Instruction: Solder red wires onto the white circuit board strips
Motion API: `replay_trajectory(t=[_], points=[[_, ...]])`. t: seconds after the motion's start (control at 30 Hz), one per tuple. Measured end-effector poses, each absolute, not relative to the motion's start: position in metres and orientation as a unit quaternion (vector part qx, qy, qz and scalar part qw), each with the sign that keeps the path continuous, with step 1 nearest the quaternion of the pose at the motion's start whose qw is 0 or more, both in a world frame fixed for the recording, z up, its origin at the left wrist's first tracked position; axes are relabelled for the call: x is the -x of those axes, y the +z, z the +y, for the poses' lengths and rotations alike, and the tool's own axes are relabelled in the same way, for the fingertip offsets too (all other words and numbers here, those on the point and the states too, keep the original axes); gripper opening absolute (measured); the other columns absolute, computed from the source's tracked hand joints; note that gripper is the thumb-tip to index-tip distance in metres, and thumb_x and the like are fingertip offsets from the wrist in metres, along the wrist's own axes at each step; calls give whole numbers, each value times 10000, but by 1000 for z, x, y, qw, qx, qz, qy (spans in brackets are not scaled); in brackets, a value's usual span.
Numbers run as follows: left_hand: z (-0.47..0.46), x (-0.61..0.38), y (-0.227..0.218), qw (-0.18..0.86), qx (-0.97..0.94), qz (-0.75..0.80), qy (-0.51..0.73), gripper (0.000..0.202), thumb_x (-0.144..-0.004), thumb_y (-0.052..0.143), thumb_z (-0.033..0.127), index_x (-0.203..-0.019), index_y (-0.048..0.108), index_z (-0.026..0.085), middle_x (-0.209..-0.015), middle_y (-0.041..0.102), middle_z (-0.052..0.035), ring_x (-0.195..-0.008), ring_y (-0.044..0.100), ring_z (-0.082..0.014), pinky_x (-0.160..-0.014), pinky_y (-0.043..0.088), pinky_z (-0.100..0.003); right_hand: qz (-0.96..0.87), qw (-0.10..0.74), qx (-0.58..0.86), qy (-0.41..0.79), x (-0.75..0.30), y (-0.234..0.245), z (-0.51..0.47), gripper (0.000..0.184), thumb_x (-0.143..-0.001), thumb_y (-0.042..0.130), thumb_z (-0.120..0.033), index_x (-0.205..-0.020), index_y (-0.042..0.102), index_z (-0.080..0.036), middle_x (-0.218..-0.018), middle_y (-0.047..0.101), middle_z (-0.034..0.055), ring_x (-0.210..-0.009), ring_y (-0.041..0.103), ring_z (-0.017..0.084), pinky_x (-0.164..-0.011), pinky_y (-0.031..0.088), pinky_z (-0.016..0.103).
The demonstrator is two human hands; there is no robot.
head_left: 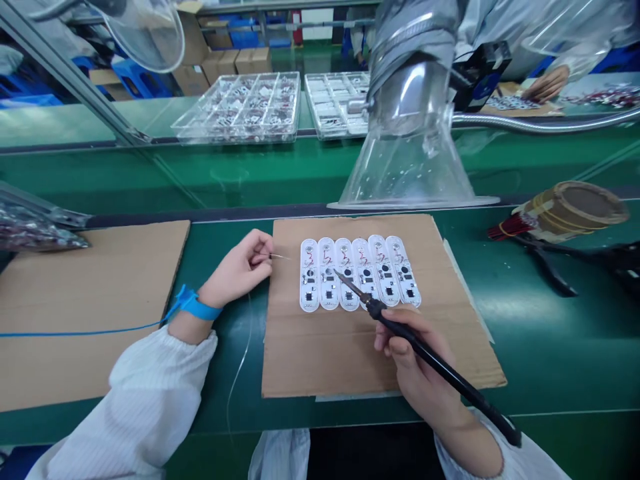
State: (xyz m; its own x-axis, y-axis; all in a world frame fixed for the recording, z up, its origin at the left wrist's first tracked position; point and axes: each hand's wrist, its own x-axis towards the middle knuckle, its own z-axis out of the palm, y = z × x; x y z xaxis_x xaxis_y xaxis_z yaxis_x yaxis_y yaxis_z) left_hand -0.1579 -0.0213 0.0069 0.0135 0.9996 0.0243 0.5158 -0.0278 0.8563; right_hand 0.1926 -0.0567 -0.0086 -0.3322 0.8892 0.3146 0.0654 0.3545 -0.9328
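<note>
My right hand [413, 360] grips a black soldering iron [440, 357] like a pen, with its metal tip over a row of several white LED circuit boards [360, 273]. I cannot tell whether the tip touches a board. The boards lie joined side by side, with red wires and black chips on them, on a brown cardboard sheet [320, 353]. To their left, my left hand [240, 267] pinches a thin solder wire [280, 256], whose end points at the row and stops short of it. A blue wrist strap [194, 304] circles my left wrist.
A clear fume hood [407, 160] on a silver duct hangs just beyond the boards. Another cardboard sheet [75, 333] lies left, with a blue cord. Pliers [550, 263] and a bundle of red-tipped wires [505, 231] lie right. Clear trays [240, 110] stand beyond; a co-worker's hand [545, 85] works far right.
</note>
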Motion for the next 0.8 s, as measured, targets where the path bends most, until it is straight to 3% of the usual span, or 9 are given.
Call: replay_trajectory(t=[0.1,0.17,0.27,0.37,0.43,0.5,0.6,0.7,0.8], points=[[-15,172,5,230,-597,703,310,175,-935,637,363,-1012,556,228,-738,456,56,-675,450,-146,-662,371,-270,-716,457,352,394,-209,-3,-47,212,-1109,601,-360,-1291,702,-321,-1013,687,28,-886,716,169,-809,593,315],[-13,178,7,212,-568,745,278,282,-997,562,500,-985,609,223,-768,579,18,-713,521,-175,-664,388,-287,-730,452,385,339,-230,-3,-36,203,-1112,586,-301,-1271,711,-310,-1007,722,29,-873,732,170,-815,596,310],[-15,179,12,257,-534,772,231,500,-1031,443,616,-899,690,201,-767,708,-46,-717,576,-207,-649,400,-298,-747,431,451,231,-273,-11,-23,158,-1108,564,-289,-1172,708,-300,-1006,760,32,-912,762,198,-861,607,334],[-20,171,14,344,-481,774,227,561,-975,495,664,-884,737,166,-786,775,-107,-584,510,-182,-547,345,-286,-784,359,474,176,-317,-21,-21,192,-1038,668,-435,-1171,684,-298,-1257,739,102,-1164,739,323,-1016,598,508],[-22,164,12,399,-427,773,247,576,-910,555,692,-917,742,147,-798,785,-127,-488,393,-144,-483,266,-275,-801,315,485,154,-340,-25,-29,417,-924,776,-586,-1212,692,-296,-1379,702,145,-1270,684,421,-1058,568,642],[-23,158,10,418,-384,776,275,585,-851,602,708,-921,732,142,-761,766,-121,-459,329,-123,-466,216,-263,-815,270,488,159,-352,-27,-42,592,-807,858,-663,-1257,717,-304,-1468,664,161,-1351,628,473,-1071,567,682],[-23,153,10,438,-352,768,309,577,-785,658,702,-909,718,143,-705,720,-94,-454,285,-105,-473,173,-256,-833,218,469,197,-357,-33,-58,666,-788,912,-577,-1378,705,-345,-1604,570,130,-1491,520,467,-1143,557,648],[-22,153,13,485,-342,741,313,596,-745,706,705,-928,715,138,-722,705,-83,-458,242,-82,-486,142,-258,-834,265,443,196,-355,-46,-61,694,-806,923,-498,-1435,658,-370,-1594,590,101,-1527,491,440,-1193,531,617],[-21,152,13,511,-355,706,338,613,-743,737,745,-902,688,155,-707,635,-28,-479,251,-76,-488,148,-248,-801,357,437,200,-349,-56,-58,715,-764,940,-558,-1393,664,-359,-1528,649,103,-1516,504,442,-1226,493,614]])
